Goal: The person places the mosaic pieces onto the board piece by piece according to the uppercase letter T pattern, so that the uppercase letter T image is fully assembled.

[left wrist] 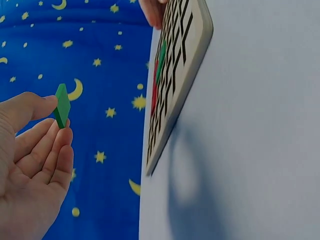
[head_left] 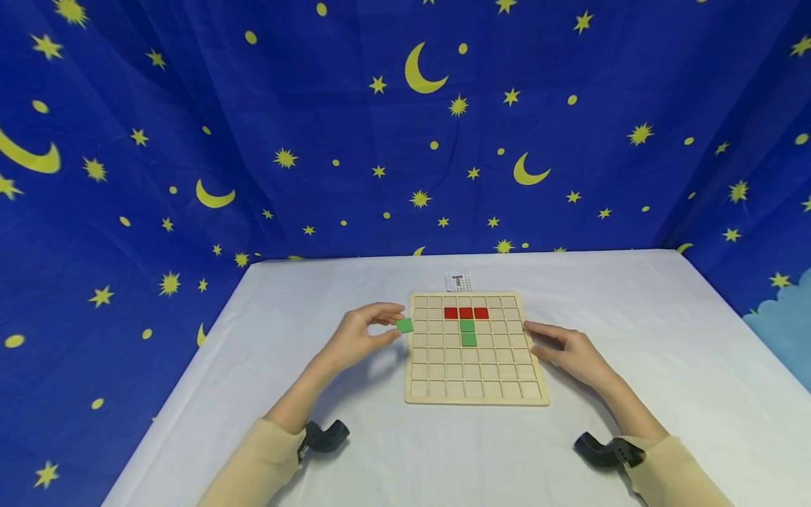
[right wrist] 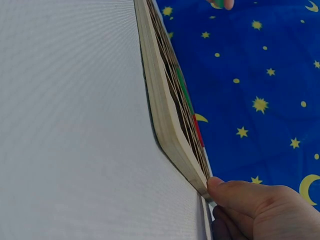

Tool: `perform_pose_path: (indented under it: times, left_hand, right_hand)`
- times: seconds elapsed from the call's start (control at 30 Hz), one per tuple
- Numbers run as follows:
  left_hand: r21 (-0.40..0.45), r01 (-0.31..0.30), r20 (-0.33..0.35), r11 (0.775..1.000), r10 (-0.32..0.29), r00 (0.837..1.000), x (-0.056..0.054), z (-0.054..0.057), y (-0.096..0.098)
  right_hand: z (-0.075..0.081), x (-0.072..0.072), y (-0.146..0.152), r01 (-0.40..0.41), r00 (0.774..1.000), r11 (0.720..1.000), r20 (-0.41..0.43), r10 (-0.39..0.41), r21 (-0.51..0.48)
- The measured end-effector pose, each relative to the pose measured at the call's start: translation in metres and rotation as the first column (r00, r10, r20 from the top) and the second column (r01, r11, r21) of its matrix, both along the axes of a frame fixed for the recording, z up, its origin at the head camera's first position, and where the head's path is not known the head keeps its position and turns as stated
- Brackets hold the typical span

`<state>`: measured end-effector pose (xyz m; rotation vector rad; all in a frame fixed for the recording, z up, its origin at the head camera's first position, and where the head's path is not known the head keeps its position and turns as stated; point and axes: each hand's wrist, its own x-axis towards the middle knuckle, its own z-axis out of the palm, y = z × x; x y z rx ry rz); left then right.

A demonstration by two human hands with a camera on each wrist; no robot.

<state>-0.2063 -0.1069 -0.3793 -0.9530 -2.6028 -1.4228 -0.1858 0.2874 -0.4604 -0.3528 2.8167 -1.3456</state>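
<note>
My left hand (head_left: 361,336) pinches a green square tile (head_left: 404,325) between thumb and fingertips, just off the left edge of a wooden grid board (head_left: 437,389). From the left wrist view, the tile (left wrist: 62,106) is tilted up on edge, clear of the table. Three red tiles (head_left: 466,313) lie in a row on the board, and two green tiles (head_left: 468,333) run down from the middle one. At the board's right edge, my right hand (head_left: 573,352) rests its thumb and fingertips on the rim; some of its fingers are hidden.
A small printed grid card (head_left: 458,282) with a red and green pattern lies behind the board. White cloth (head_left: 317,289) covers the table. Behind and at the sides hangs a blue curtain (head_left: 355,127) with yellow stars and moons.
</note>
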Motion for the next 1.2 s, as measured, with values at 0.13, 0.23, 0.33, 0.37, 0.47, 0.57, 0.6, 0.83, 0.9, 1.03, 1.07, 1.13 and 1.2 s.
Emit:
perform_pose_path:
  times: [0.13, 0.23, 0.33, 0.37, 0.47, 0.57, 0.6, 0.83, 0.9, 1.03, 1.07, 1.13, 1.2]
  left_hand:
    - [0.006, 0.037, -0.014, 0.999, -0.037, 0.999, -0.012, -0.016, 0.012]
    - [0.026, 0.07, -0.019, 0.997, -0.069, 0.997, -0.013, -0.017, 0.022]
    - [0.042, 0.092, -0.017, 0.995, -0.091, 0.996, -0.014, -0.018, 0.03]
    - [0.048, 0.096, -0.014, 0.994, -0.096, 0.995, -0.014, -0.018, 0.032]
    - [0.055, 0.106, -0.005, 0.993, -0.106, 0.994, -0.015, -0.019, 0.039]
    - [0.055, 0.118, 0.001, 0.991, -0.119, 0.993, -0.015, -0.019, 0.045]
    - [0.053, 0.123, 0.0, 0.991, -0.124, 0.992, -0.015, -0.019, 0.048]
    - [0.061, 0.189, 0.003, 0.98, -0.189, 0.982, -0.015, -0.018, 0.064]
    - [0.057, 0.201, 0.001, 0.978, -0.202, 0.979, -0.015, -0.018, 0.068]
    - [0.045, 0.212, -0.004, 0.976, -0.212, 0.977, -0.015, -0.019, 0.076]
    - [0.042, 0.212, -0.002, 0.976, -0.212, 0.977, -0.015, -0.019, 0.077]
    - [0.039, 0.212, 0.002, 0.977, -0.212, 0.977, -0.014, -0.02, 0.08]
    - [0.034, 0.209, 0.007, 0.977, -0.209, 0.978, -0.014, -0.022, 0.082]
  right_hand:
    - [0.0, 0.0, 0.0, 0.0, 1.0, 1.0, 0.002, 0.0, -0.001]
    - [0.001, 0.0, 0.0, -0.002, 1.0, 1.0, 0.005, 0.002, -0.001]
    - [0.002, 0.0, 0.0, -0.004, 1.0, 1.0, 0.003, 0.004, 0.001]
    - [0.002, -0.001, 0.0, -0.004, 1.0, 1.0, 0.001, 0.004, 0.003]
    - [0.003, -0.001, 0.0, -0.005, 1.0, 1.0, -0.001, 0.005, 0.003]
    - [0.002, -0.001, 0.0, -0.005, 1.0, 1.0, 0.002, 0.005, 0.002]
    - [0.002, -0.001, 0.0, -0.004, 1.0, 1.0, 0.002, 0.004, 0.003]
    - [0.002, 0.0, 0.001, 0.0, 1.0, 1.0, -0.001, 0.0, 0.01]
    - [0.003, 0.0, 0.0, 0.0, 1.0, 1.0, 0.001, 0.0, 0.008]
    - [0.003, 0.0, 0.0, -0.001, 1.0, 1.0, 0.003, 0.001, 0.0]
    - [0.003, 0.0, 0.001, -0.001, 1.0, 1.0, 0.002, 0.001, -0.001]
    - [0.002, 0.0, 0.001, -0.002, 1.0, 1.0, 0.002, 0.002, -0.001]
    - [0.001, 0.0, 0.001, -0.001, 1.0, 1.0, -0.001, 0.001, 0.0]
